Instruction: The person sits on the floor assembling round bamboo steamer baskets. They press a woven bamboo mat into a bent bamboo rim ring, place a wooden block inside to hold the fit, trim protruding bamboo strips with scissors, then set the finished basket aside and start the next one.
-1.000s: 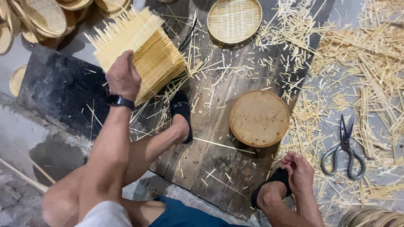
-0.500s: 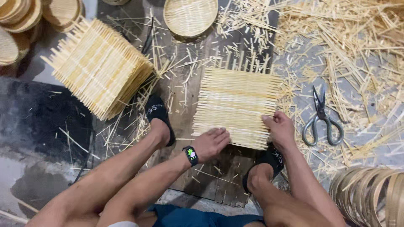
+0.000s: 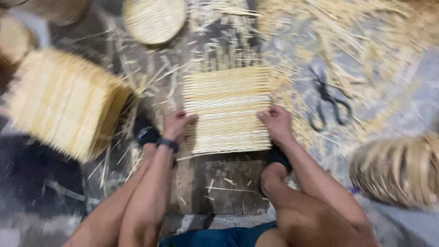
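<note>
A square woven bamboo mat [image 3: 227, 107] lies flat on a dark wooden board [image 3: 219, 183] between my feet. My left hand [image 3: 177, 123], with a dark watch on its wrist, grips the mat's left edge. Over on the mat's right edge, my right hand [image 3: 275, 121] holds on as well. The picture is blurred by motion, so finger detail is unclear.
A thick stack of woven mats [image 3: 64, 103] stands at the left. A round woven disc [image 3: 154, 18] lies at the top. Black scissors [image 3: 329, 103] lie right of the mat among loose bamboo strips [image 3: 366, 41]. A stack of bamboo hoops [image 3: 398, 169] sits at the right.
My left hand left the stack at the left, and a square mat now covers the round piece on the board. Both hands have moved onto the mat's two side edges.
</note>
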### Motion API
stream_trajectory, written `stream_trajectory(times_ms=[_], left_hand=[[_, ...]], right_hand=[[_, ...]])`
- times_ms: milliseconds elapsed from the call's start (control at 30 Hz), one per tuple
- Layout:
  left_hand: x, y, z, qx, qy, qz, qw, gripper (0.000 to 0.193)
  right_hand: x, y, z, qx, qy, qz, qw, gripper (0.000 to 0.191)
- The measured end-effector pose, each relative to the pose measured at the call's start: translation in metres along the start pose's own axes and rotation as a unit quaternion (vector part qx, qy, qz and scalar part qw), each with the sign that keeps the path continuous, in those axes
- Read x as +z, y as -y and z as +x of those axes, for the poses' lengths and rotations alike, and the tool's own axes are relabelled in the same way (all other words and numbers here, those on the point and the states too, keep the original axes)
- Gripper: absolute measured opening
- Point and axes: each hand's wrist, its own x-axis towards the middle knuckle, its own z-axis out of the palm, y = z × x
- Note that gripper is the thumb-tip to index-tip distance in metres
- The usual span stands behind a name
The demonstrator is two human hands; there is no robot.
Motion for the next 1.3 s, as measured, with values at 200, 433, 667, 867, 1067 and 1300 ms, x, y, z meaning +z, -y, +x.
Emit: stream_trajectory(times_ms=[200,433,667,867,1067,1300], left_hand=[[-0.001,-0.004,-0.028,-0.037,-0.002,0.026,0.999,0.033],[0.010,-0.015,-0.051,-0.029,-0.069,0.006,0.997,0.065],[-0.020,-0.024,-0.053,0.081,-0.146,-0.005,0.986,0.070],[-0.029,-0.055,-0.065,0.267,-0.158,0.008,0.951,0.062],[0.073,-0.178,-0.133,0.353,-0.010,0.097,0.931,0.032],[0.163,-0.284,-0.221,-0.025,0.364,-0.126,0.923,0.069]], right_hand=[[-0.025,-0.013,-0.031,-0.015,0.002,0.100,0.995,0.032],[-0.297,0.027,-0.131,-0.159,-0.435,-0.333,0.821,0.040],[-0.457,-0.005,-0.217,0.093,-0.644,-0.479,0.590,0.048],[-0.475,0.000,-0.213,0.068,-0.536,-0.421,0.728,0.011],[-0.346,0.156,-0.153,-0.263,-0.295,-0.452,0.800,0.006],[-0.090,0.284,-0.148,-0.620,0.071,-0.407,0.667,0.014]])
